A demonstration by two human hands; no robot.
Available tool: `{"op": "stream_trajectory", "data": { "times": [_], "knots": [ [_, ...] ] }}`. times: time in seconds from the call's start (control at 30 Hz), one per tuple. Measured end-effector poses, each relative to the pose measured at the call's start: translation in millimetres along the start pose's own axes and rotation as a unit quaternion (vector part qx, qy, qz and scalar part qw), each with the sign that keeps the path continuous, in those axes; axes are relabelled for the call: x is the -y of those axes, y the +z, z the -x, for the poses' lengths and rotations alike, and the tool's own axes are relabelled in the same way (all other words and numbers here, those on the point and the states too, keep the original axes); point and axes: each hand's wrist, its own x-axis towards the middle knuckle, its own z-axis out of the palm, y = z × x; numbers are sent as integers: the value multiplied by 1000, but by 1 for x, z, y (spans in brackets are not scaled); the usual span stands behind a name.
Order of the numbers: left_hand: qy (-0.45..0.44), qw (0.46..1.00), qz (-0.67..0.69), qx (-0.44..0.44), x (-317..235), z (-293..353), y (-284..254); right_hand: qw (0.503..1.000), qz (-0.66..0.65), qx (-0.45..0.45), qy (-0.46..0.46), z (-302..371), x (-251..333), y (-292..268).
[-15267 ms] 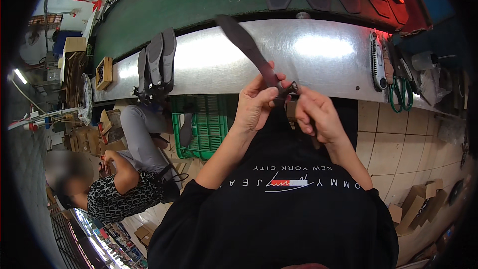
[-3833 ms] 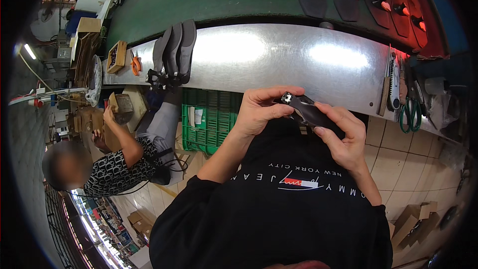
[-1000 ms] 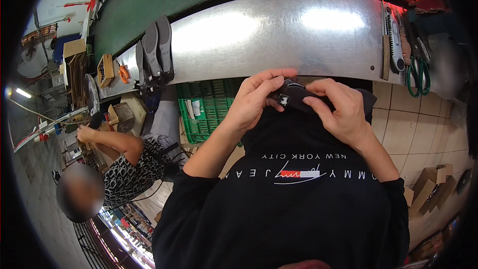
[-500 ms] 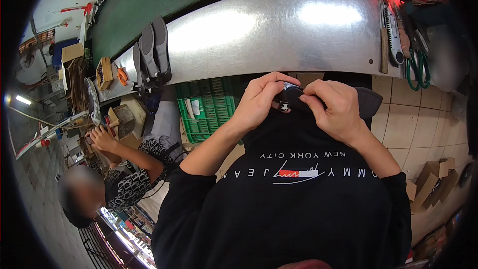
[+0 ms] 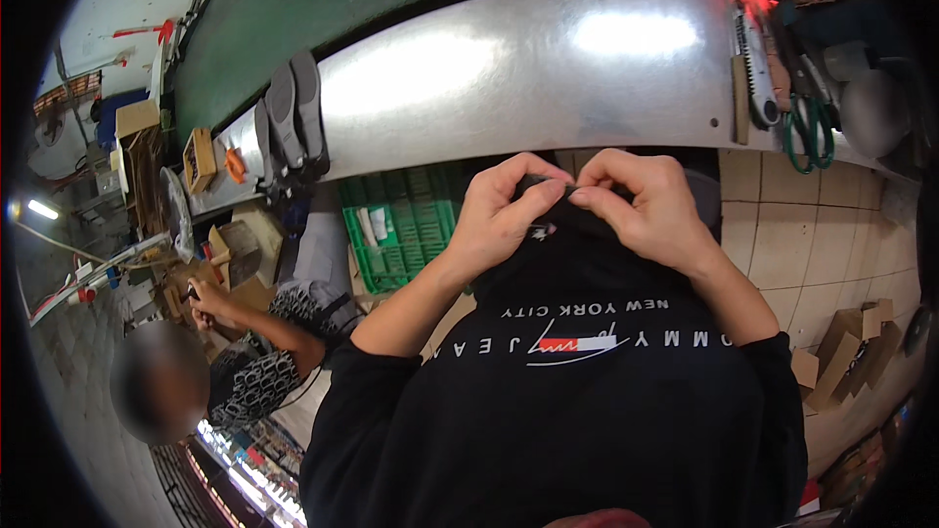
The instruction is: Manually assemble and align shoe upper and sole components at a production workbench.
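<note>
Black sandal lies pinched between left hand and right hand, its sole showing beyond the right.

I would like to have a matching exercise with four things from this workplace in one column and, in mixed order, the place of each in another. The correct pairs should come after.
1. dark, flat shoe sole, partly hidden
2. green plastic crate
3. small orange hand tool
4. scissors with green looped handles

A. toward the right end of the silver metal bench
B. between the wooden box and the row of dark soles
C. in the left hand and right hand
D. below the bench's near edge

Pairs: 1-C, 2-D, 3-B, 4-A
</note>
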Motion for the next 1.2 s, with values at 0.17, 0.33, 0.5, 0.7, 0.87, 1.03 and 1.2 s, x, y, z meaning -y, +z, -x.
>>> {"op": "stream_trajectory", "data": {
  "times": [0.17,0.33,0.5,0.7,0.87,1.03,1.2],
  "knots": [
    [63,997,11,-43,-12,2,-12,974,121,-59,-180,-24,11,-23],
    [85,936,283,-190,4,-15,-45,893,234,-360,-132,-39,-2,-93],
    [3,913,361,-189,40,-17,-65,814,487,-312,-55,-26,-49,-103],
    [-39,874,459,-154,39,-17,-56,850,458,-257,-41,-19,-54,-84],
    [-97,816,556,-124,43,-20,-50,857,421,-280,-99,-31,-48,-70],
    [-107,791,592,-114,36,-24,-34,861,395,-314,-61,-47,-79,-82],
    [-95,782,604,-120,29,-21,-32,921,300,-245,-37,-51,-69,-63]
  ]
}}
